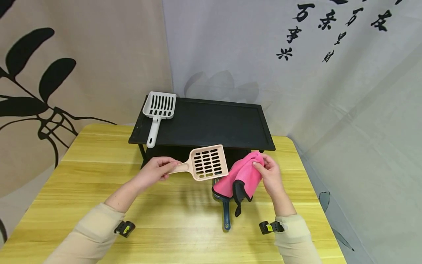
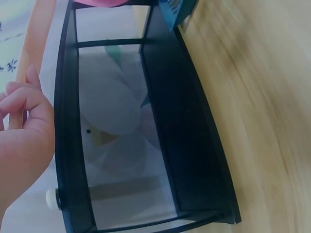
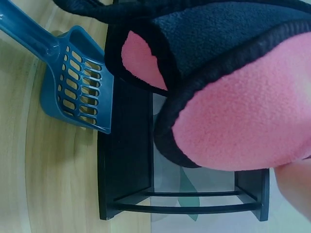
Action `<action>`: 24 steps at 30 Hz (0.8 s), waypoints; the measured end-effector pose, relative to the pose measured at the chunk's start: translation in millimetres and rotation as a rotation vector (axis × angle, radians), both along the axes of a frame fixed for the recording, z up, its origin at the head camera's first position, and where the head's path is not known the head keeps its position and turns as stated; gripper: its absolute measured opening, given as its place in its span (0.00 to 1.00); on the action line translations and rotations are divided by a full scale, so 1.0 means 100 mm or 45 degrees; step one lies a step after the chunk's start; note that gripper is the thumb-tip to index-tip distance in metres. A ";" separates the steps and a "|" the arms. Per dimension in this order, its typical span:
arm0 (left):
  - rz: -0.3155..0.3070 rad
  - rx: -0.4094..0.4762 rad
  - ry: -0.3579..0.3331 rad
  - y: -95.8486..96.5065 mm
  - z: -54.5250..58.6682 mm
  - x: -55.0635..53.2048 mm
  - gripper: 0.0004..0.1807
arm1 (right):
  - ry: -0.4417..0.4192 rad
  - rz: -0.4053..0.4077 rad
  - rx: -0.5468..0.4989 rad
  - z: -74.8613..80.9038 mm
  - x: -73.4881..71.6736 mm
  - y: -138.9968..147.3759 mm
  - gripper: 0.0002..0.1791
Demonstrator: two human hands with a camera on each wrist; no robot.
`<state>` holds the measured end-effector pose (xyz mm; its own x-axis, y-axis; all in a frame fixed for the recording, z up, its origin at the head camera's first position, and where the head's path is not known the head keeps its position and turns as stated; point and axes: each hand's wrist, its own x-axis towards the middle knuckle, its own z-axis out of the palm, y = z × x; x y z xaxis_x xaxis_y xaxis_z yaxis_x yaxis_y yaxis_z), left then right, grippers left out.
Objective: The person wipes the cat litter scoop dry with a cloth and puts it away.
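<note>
My left hand (image 1: pixel 158 169) grips the handle of a beige slotted litter scoop (image 1: pixel 189 166), held over the table with its head pointing right. In the left wrist view only the scoop's handle (image 2: pixel 39 39) shows. My right hand (image 1: pixel 271 175) pinches a pink cloth (image 1: pixel 242 172) with black edging and a dark reverse side, which hangs in folds beside the beige scoop's head. Below the cloth a blue litter scoop (image 1: pixel 226 212) rests on the table, its head partly covered in the head view. The right wrist view shows that slotted head (image 3: pixel 51 99) near the rack.
A black rack (image 1: pixel 217 123) stands at the back of the wooden table (image 1: pixel 165 234). On its left end lies a light grey litter scoop (image 1: pixel 155 128), handle toward me. A printed curtain (image 1: pixel 211 47) hangs behind.
</note>
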<state>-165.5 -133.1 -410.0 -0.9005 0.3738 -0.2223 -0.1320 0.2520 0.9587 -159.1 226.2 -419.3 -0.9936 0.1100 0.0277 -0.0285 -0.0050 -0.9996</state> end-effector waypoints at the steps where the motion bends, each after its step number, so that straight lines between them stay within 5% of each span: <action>1: 0.001 0.020 -0.002 0.00 0.00 0.00 0.19 | 0.000 -0.004 0.000 0.00 0.00 0.01 0.19; 24: 0.089 0.333 -0.115 0.08 0.14 -0.12 0.24 | 0.016 -0.022 -0.049 0.02 0.04 0.05 0.16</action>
<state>-177.5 -125.4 -396.0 -0.9071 0.3665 -0.2072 -0.2285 -0.0153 0.9734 -155.1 231.4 -417.8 -0.9911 0.1284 0.0359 -0.0417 -0.0430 -0.9982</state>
